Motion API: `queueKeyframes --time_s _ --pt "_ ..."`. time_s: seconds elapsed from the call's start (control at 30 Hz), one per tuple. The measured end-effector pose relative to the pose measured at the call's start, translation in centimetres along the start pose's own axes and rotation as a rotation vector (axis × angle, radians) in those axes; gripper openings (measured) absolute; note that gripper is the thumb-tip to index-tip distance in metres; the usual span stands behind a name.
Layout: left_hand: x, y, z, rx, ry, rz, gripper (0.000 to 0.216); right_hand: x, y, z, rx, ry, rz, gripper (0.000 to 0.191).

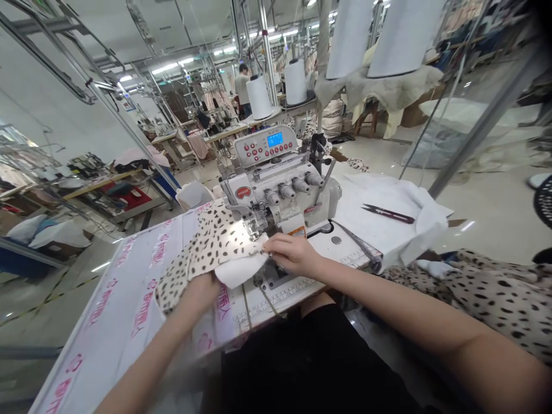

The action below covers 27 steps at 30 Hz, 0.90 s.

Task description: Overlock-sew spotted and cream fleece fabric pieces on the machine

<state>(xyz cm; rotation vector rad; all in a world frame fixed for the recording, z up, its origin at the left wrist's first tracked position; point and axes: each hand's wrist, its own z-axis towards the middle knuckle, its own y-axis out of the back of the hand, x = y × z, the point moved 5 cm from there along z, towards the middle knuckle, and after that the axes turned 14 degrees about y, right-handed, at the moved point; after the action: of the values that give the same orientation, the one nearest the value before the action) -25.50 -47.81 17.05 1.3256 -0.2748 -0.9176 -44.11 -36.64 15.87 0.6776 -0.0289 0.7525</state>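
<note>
A cream fabric piece with dark spots [215, 238] lies over the left of the table and runs up to the lit presser foot area of an overlock sewing machine [276, 190]. White fabric [241, 270] shows under its near edge. My right hand [293, 253] pinches the fabric's edge just in front of the needle area, thumb and fingers closed. My left hand [204, 293] reaches beneath the spotted fabric; its fingers are hidden there.
Thread snips [388, 214] rest on white cloth [388, 190] right of the machine. More spotted fabric [487, 293] is heaped at the lower right. Large thread cones [349, 40] stand above. A printed plastic cover [129, 299] spreads over the table's left. A person [242, 89] is far back.
</note>
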Motion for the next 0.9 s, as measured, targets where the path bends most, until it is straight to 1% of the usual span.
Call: queueKeyframes --time_s 0.07,0.1,0.13,0.17,0.23,0.27,0.3,0.33,0.43,0.5,0.57,0.6,0.67,0.73,0.8,0.9 --pt "-2.7 0.2 -2.7 0.081 -0.001 0.041 0.019 0.1 0.1 0.0 -0.003 0.025 0.009 0.013" --pt "-4.4 0.5 -3.7 0.072 -0.023 0.031 0.021 0.1 0.2 0.1 -0.013 0.034 0.018 0.012" --pt "-6.2 1.0 -4.3 0.01 -0.082 -0.02 0.015 0.2 0.2 0.3 -0.026 0.038 0.029 0.011" --pt "-7.9 1.5 -4.6 -0.096 -0.153 -0.065 0.007 0.2 0.2 0.4 -0.038 0.035 0.042 0.009" --pt "-10.1 1.7 -3.9 -0.294 -0.237 -0.089 0.028 0.1 0.3 0.7 -0.055 0.005 0.066 0.005" --pt "-10.5 1.2 -3.1 -0.342 -0.243 -0.073 0.035 0.1 0.3 0.8 -0.058 -0.018 0.076 0.004" --pt "-10.6 0.5 -2.1 -0.347 -0.241 -0.057 0.035 0.0 0.3 0.8 -0.057 -0.039 0.081 0.005" --pt "-10.3 -0.2 -1.1 -0.327 -0.248 -0.053 0.031 0.0 0.3 0.8 -0.05 -0.058 0.08 0.006" --pt "-9.0 -1.5 0.3 -0.262 -0.343 -0.102 0.022 0.1 0.6 0.5 -0.004 -0.063 0.04 0.006" --pt "-8.3 -1.5 0.3 -0.25 -0.397 -0.134 0.023 0.4 0.8 0.3 0.026 -0.015 -0.021 0.013" --pt "-7.9 -1.1 0.2 -0.243 -0.41 -0.148 0.024 0.7 0.9 0.3 0.039 0.06 -0.116 0.022" --pt "-7.9 -1.0 0.1 -0.237 -0.412 -0.15 0.024 0.9 1.0 0.3 0.036 0.102 -0.17 0.022" --pt "-7.9 -0.8 0.2 -0.22 -0.426 -0.158 0.024 1.3 1.0 0.5 0.03 0.193 -0.259 0.016" --pt "-7.9 -0.8 0.3 -0.191 -0.452 -0.18 0.026 1.5 0.8 0.6 0.046 0.262 -0.306 0.015" --pt "-7.8 -0.7 0.3 -0.159 -0.473 -0.204 0.028 1.6 0.6 0.6 0.079 0.294 -0.314 0.017" --pt "-7.4 -0.5 0.2 -0.13 -0.484 -0.221 0.03 1.9 0.6 0.4 0.099 0.277 -0.294 0.019"
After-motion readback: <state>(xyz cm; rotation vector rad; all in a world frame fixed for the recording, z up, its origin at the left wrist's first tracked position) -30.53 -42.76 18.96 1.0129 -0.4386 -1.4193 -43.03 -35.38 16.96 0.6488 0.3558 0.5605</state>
